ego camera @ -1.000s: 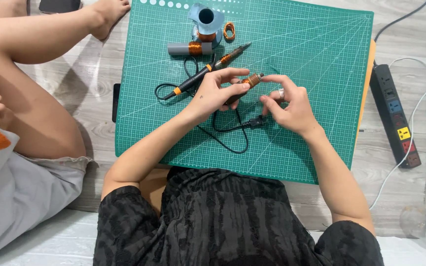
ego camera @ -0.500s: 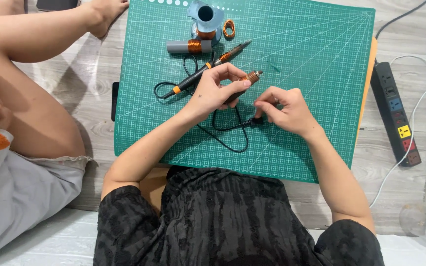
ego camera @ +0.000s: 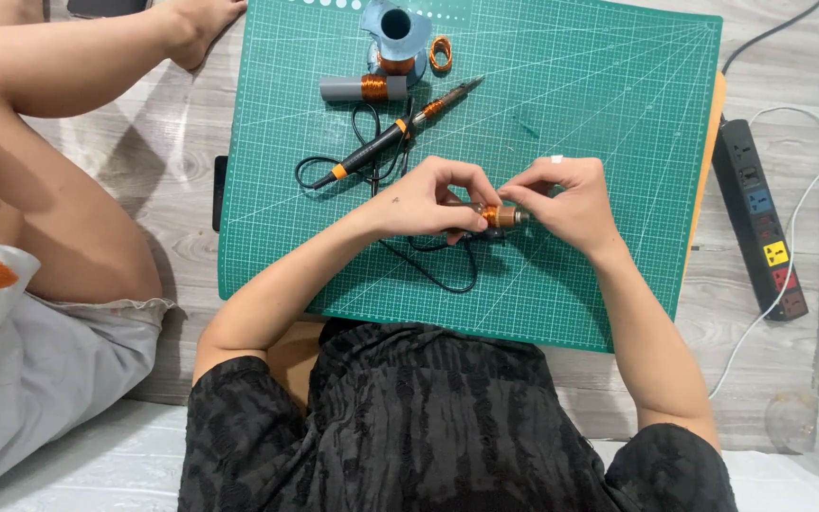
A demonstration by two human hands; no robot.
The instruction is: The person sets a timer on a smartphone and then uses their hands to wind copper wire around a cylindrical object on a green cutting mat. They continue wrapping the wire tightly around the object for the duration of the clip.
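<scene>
Both the left hand (ego camera: 424,201) and right hand (ego camera: 561,199) pinch a small copper-wound coil (ego camera: 500,216), which looks light and delicate, best held by its bare ends.

Small dark rod w/ copper wire coil (ego camera: 500,215) wound round it — lies roughly horizontal. Pinched at both ends, just above the green mat.

Single view, from the camera on my head, looking almost straight down at close range. My lap fills 6 o'clock; my forearms run up to my left hand (ego camera: 426,196) and right hand (ego camera: 561,197) at centre. The green cutting mat (ego camera: 609,114) spans centre to 12 o'clock, the power strip (ego camera: 763,216) lies at 3 o'clock, and another person's leg (ego camera: 68,190) at 9 o'clock.
</scene>
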